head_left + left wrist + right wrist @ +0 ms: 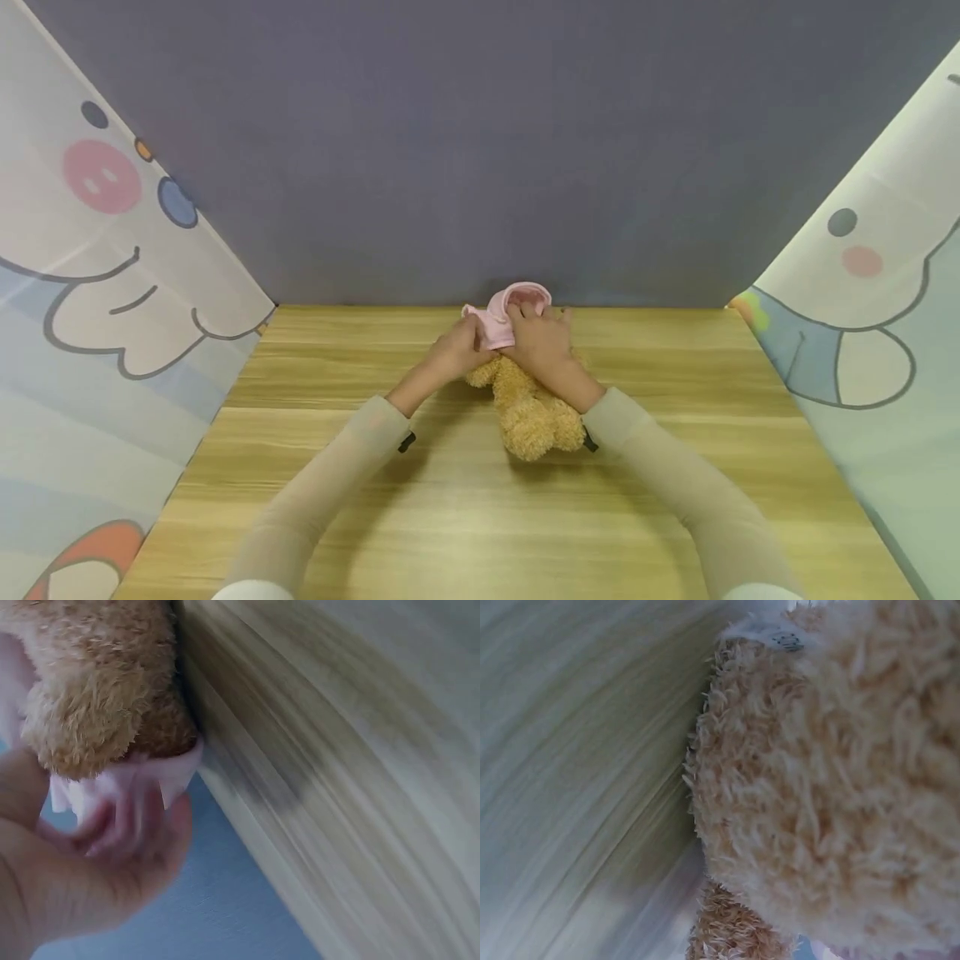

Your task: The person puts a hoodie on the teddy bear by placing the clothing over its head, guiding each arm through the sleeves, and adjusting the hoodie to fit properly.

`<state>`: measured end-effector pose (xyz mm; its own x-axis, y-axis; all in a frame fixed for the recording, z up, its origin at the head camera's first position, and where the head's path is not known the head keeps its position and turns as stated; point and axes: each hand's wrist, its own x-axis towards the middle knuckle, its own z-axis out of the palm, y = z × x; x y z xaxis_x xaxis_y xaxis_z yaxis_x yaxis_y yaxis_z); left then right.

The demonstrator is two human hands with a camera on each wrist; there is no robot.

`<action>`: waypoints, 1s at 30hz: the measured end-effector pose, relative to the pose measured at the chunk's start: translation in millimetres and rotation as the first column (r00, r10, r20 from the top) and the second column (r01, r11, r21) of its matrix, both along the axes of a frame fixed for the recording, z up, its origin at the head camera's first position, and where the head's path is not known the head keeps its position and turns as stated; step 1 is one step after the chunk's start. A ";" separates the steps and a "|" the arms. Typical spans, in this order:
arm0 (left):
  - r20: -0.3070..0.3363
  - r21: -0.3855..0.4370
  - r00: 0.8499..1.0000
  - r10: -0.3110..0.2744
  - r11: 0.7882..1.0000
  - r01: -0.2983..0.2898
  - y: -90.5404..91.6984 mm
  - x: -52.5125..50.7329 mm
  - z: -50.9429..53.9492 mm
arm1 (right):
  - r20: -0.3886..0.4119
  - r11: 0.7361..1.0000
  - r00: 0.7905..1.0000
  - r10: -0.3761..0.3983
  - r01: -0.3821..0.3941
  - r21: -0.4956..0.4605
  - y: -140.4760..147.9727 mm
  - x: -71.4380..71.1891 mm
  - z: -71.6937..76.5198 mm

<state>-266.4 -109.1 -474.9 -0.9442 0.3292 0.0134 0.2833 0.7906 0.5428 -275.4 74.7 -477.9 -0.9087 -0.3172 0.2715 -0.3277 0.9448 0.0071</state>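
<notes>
A curly tan plush toy [528, 417] lies on the table, its two rounded lower limbs towards me. Pink doll clothing [495, 325] covers its far end, with a round, open rim standing up at the back. My left hand [459, 346] grips the clothing at the left; in the left wrist view its fingers [161, 847] curl against the pink cloth, beside a furry limb [90, 724]. My right hand [542, 340] holds the cloth at the right, fingers over the rim. Plush fur [832, 787] fills much of the right wrist view, hiding that hand.
The wooden table [465, 517] ends at a dark grey wall [480, 150] just behind the toy. Printed cartoon curtains stand at the left [172, 292] and right [862, 350]. A white label [769, 634] sticks out of the fur.
</notes>
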 end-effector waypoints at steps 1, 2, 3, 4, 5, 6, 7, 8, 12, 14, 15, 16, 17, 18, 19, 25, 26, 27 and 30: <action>-0.025 -0.017 0.999 0.048 0.999 -0.048 1.2 -1.0 -0.7 | -0.013 1.000 1.000 -0.001 0.001 0.010 -1.2 -0.3 -0.1; -0.058 -0.035 0.995 0.086 0.996 -0.088 2.0 -2.3 -1.1 | -0.022 1.000 1.000 -0.003 0.003 0.011 -2.3 -0.7 -0.5; -0.091 -0.060 0.989 0.118 0.991 -0.124 2.5 -3.7 -1.5 | -0.026 1.000 1.000 -0.005 0.006 0.015 -3.4 -1.2 -1.0; -0.127 -0.092 0.982 0.142 0.984 -0.154 2.6 -5.7 -2.6 | -0.022 1.000 1.000 -0.008 0.008 0.022 -4.6 -1.3 -1.6; -0.157 -0.112 0.975 0.157 0.978 -0.175 2.3 -7.7 -3.8 | -0.018 1.000 1.000 -0.011 0.011 0.025 -5.6 -1.6 -2.3; -0.182 -0.131 0.970 0.164 0.973 -0.189 1.9 -9.4 -4.9 | -0.013 1.000 1.000 -0.013 0.014 0.024 -6.6 -1.8 -2.8; -0.205 -0.154 0.965 0.165 0.968 -0.198 1.2 -10.5 -6.0 | -0.007 1.000 1.000 -0.014 0.014 0.021 -7.6 -1.9 -3.3; -0.221 -0.171 0.962 0.160 0.965 -0.200 0.6 -11.2 -6.7 | -0.001 1.000 1.000 -0.016 0.016 0.018 -8.3 -2.1 -4.0; -0.242 -0.213 0.968 0.066 0.970 -0.119 -0.4 -12.1 -10.1 | -0.008 0.999 0.999 -0.050 0.050 0.008 -9.4 -5.3 -4.9; -0.223 -0.175 0.975 -0.004 0.984 -0.037 -0.4 -12.3 -11.4 | -0.010 0.997 0.997 -0.074 0.074 -0.002 -9.7 -10.8 -3.8; -0.214 -0.146 0.976 -0.036 0.989 0.005 -0.5 -13.0 -12.5 | -0.013 0.996 0.996 -0.087 0.087 -0.006 -10.1 -14.9 -3.2; -0.204 -0.107 0.977 -0.064 0.993 0.043 -1.1 -13.2 -13.5 | -0.012 0.995 0.995 -0.099 0.099 -0.009 -10.9 -19.0 -2.4; -0.194 -0.066 0.977 -0.090 0.995 0.078 -2.0 -13.8 -15.1 | -0.006 0.994 0.994 -0.108 0.108 -0.014 -11.9 -23.0 -1.8; -0.176 -0.025 0.978 -0.111 0.994 0.109 -3.3 -14.4 -16.3 | 0.000 0.993 0.993 -0.114 0.114 -0.020 -12.9 -27.2 -1.8; -0.162 0.015 0.978 -0.131 0.991 0.135 -4.8 -15.5 -17.9 | 0.012 0.993 0.993 -0.119 0.119 -0.017 -14.1 -30.8 -2.1; -0.054 0.035 0.986 -0.157 0.987 0.159 -18.0 -15.1 -21.6 | 0.069 0.991 0.994 -0.085 0.092 -0.098 -16.4 -32.1 -9.1; -0.037 0.023 0.988 -0.153 0.988 0.154 -19.6 -14.6 -19.9 | 0.071 0.990 0.995 -0.072 0.080 -0.118 -15.5 -30.3 -10.2; -0.018 0.020 0.990 -0.137 0.990 0.138 -20.8 -13.9 -18.0 | 0.074 0.989 0.996 -0.054 0.064 -0.134 -14.1 -28.3 -11.0; -0.007 0.013 0.999 -0.047 0.999 0.047 -20.2 -12.1 -9.5 | 0.108 0.988 0.993 0.042 -0.026 -0.150 -7.6 -23.1 -6.3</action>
<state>-278.6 -129.3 -484.4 -0.9274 0.3733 0.0244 0.3241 0.7691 0.5508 -298.5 67.1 -484.1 -0.9251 -0.3121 0.2162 -0.3504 0.9211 -0.1699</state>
